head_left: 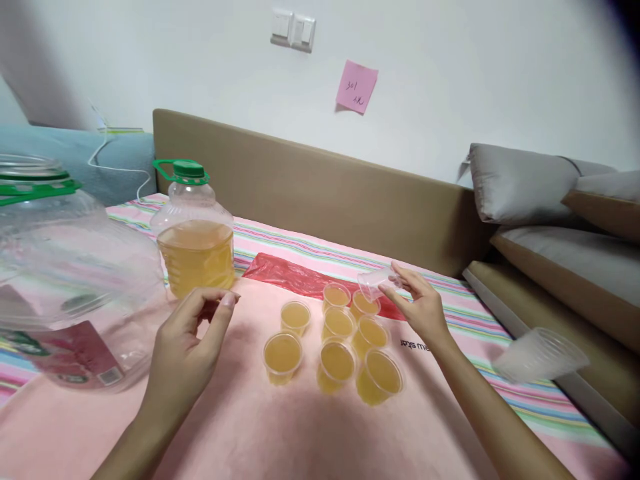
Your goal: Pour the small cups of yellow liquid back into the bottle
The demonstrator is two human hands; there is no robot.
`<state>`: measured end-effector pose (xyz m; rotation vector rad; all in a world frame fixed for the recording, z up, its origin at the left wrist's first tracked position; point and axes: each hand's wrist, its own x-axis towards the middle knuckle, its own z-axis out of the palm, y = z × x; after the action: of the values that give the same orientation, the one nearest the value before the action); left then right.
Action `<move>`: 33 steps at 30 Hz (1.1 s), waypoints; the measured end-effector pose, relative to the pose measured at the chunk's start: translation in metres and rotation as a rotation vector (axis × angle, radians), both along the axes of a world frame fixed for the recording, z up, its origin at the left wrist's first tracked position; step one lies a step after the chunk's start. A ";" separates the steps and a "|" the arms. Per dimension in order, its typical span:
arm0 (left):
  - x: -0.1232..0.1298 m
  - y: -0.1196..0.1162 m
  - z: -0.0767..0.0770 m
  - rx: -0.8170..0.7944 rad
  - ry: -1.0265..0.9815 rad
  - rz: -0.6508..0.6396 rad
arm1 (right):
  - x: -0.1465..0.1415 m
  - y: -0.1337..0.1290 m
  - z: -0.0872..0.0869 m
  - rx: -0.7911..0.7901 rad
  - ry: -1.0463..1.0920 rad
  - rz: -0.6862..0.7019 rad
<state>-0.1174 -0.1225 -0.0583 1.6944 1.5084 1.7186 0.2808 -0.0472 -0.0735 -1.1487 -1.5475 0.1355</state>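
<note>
Several clear plastic cups of yellow drink (pixel 336 363) stand in uneven rows on a pink cloth (pixel 240 427). My right hand (pixel 417 303) grips a clear plastic cup (pixel 373 283), tilted and without drink in it, just above the far-right filled cups. My left hand (pixel 187 347) hovers left of the cups with fingers curled and the thumb against the index finger, nothing visible between them. Behind it stands a large bottle (pixel 195 260), partly full of yellow drink, with its green cap on.
A big clear jar (pixel 100 267) with a green handle fills the left side. Crumpled red plastic (pixel 290 275) lies behind the cups. At right, a stack of clear cups (pixel 540 357) lies on its side by the cushions (pixel 525 187). A brown headboard (pixel 310 187) closes off the back.
</note>
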 end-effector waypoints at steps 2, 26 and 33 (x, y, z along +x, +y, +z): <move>0.000 0.000 0.000 0.002 0.001 0.000 | 0.001 0.000 0.000 0.007 -0.007 -0.004; 0.000 -0.001 0.002 0.003 0.009 0.004 | -0.003 -0.005 0.001 0.074 -0.117 -0.005; 0.000 -0.002 0.002 0.012 0.005 -0.002 | -0.002 -0.003 0.000 0.082 -0.049 0.004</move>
<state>-0.1176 -0.1245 -0.0558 1.7063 1.5005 1.7269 0.2787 -0.0498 -0.0736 -1.0917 -1.5839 0.0471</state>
